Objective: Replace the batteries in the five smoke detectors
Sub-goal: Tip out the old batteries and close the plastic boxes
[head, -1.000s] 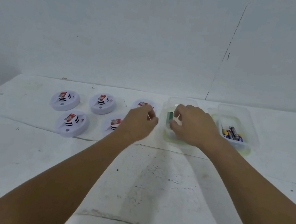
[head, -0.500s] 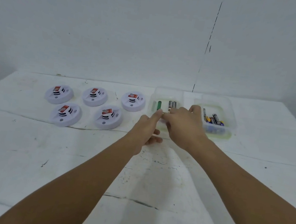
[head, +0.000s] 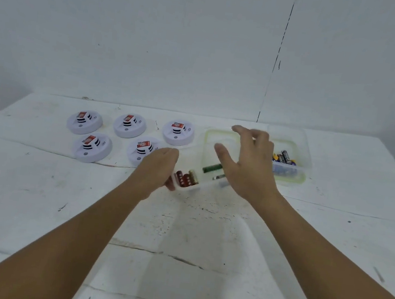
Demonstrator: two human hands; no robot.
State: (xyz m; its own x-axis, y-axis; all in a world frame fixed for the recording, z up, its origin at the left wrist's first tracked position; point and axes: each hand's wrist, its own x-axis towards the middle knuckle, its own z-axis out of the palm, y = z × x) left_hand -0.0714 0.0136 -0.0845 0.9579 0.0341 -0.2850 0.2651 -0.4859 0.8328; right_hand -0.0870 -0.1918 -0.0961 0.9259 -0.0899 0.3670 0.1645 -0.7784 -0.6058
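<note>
Since half a second ago, the near tub (head: 187,188) has been drawn toward the person and slewed, so that its near corner now sits between the two hands; the far tub (head: 299,179) has been left by the wall side of the worktop (head: 33,203). The left hand (head: 157,169) is laid against the tub's left corner, fingers curled at its wall; whether the rim is actually pinched cannot be told, since the fingertips are hidden behind the hand. The right hand (head: 247,166) is held above the tub with thumb and fingers spread and nothing in its grip, apparently poised to reach in.

Inside the near tub a green battery (head: 211,168), a silver-grey one just beside it and a cluster of red-and-gold batteries (head: 186,178) at the near-left corner can be seen. Dark and blue batteries (head: 284,158) lie in the far tub.

The five detectors (head: 92,147) are set in two rows at the left, three behind and two in front, each with a red-and-white label on top; none appears to have been opened.

The tub is probably being brought close so that batteries can be picked within easy reach. Which tub holds the fresh cells cannot be told.
</note>
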